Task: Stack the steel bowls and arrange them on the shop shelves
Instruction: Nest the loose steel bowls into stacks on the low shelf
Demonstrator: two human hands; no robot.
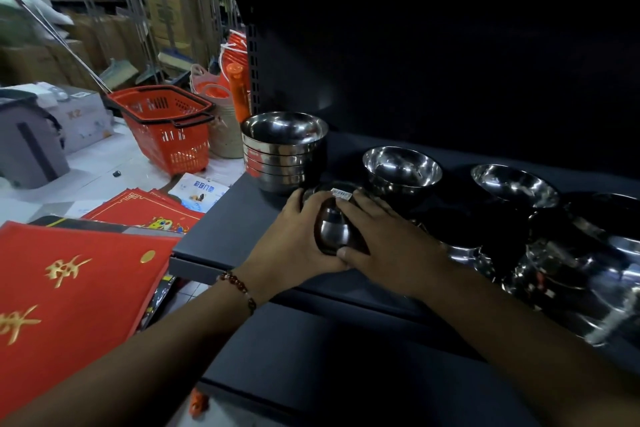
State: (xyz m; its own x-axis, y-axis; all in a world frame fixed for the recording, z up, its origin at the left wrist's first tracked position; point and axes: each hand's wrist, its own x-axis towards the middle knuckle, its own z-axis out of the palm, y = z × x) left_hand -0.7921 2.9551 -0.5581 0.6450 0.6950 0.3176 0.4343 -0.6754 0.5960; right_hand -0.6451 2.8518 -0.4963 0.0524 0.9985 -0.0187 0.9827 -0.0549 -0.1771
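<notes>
bowl (334, 225) is between both hands right now, turned on its side or maybe fully upside down so the base with a barcode sticker (342, 193) faces away from the camera. left hand (298, 239) is wrapped round its left side, right hand (377, 236) curls over the right side with the thumb under the near rim, so both are gripping that one bowl. it's held just above the dark shelf (221, 225), toward the shelf's left end and a bit back from the front edge.

right behind it, near the left end, there's a stack (284, 152) of nested bowls sitting upright. more loose bowls (403, 168) are spread along the shelf to the right, some upright, some tipped, too dark to count.

my read: this is the stacking step, one bowl picked up and not yet on the pile. next move probably needs it flipped mouth-up, lifted over the stack's rim and dropped in straight so it nests instead of jamming crooked. then the same for the loose ones on the right.
</notes>
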